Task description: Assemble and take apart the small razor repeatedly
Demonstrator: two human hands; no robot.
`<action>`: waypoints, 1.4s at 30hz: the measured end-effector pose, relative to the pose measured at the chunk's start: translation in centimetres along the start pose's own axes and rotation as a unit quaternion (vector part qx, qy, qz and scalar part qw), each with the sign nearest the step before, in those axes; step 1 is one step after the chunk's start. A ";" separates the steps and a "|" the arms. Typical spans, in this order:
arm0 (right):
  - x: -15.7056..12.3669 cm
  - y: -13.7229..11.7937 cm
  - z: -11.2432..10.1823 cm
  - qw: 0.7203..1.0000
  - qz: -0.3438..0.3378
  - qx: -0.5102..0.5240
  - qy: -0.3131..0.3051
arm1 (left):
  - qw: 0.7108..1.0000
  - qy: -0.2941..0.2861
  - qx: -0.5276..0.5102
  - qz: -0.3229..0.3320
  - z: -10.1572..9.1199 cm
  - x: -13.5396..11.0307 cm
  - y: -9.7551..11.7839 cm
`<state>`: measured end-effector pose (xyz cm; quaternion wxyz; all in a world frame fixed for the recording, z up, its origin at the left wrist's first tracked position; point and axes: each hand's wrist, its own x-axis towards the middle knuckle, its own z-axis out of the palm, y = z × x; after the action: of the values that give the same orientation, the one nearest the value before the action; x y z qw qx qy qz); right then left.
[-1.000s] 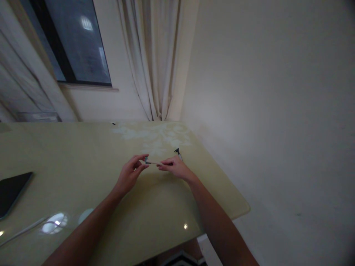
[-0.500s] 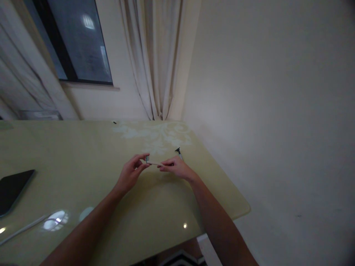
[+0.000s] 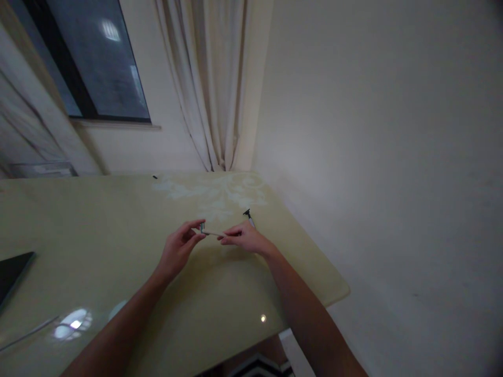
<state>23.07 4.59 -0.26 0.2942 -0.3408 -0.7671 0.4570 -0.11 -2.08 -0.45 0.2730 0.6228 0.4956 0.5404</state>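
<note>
My left hand (image 3: 179, 248) pinches the small teal-and-silver head of a pale-handled razor (image 3: 213, 233) between thumb and forefinger. The head sits crosswise at the handle's left end. On the other side, my right hand (image 3: 242, 236) grips the handle's right end, which its fingers partly hide. The razor is held roughly level above the table. Just beyond my right hand is a second razor (image 3: 247, 214) with a black T-shaped head and a grey handle, its lower part hidden behind that hand.
The glossy yellow-green table (image 3: 220, 303) ends at a rounded corner on the right, near the wall. A dark flat object (image 3: 13, 275) and a pale cable (image 3: 33, 332) lie on the left. Close to the far edge is a small black piece (image 3: 154, 177). Curtains (image 3: 208, 78) hang behind.
The view has turned slightly right, so most things appear shifted left. Both hands keep their hold on the pale-handled razor, with little visible change in their pose.
</note>
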 end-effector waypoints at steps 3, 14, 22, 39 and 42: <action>0.1 0.0 0.1 0.998 -0.005 -0.027 0.063 | 1.000 0.006 0.011 -0.007 -0.1 0.0 0.4; 0.7 0.9 -1.8 0.986 -0.026 -0.023 0.164 | 0.988 0.060 -0.105 -0.094 -0.1 0.1 -0.9; 0.7 3.1 -5.1 0.929 0.049 0.001 0.367 | 0.877 0.033 -0.362 -0.314 0.9 0.2 -1.7; -0.6 4.2 -5.8 0.866 0.230 -0.256 0.363 | 0.946 -0.270 0.176 0.032 11.4 7.7 -1.3; -0.9 4.1 -5.7 0.853 0.265 -0.287 0.347 | 0.951 -0.255 0.167 0.056 11.5 7.5 -2.0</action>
<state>29.01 8.23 -1.74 0.2983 -0.7369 -0.5927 0.1289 9.51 7.71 -2.25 0.2522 0.8032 0.4568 0.2872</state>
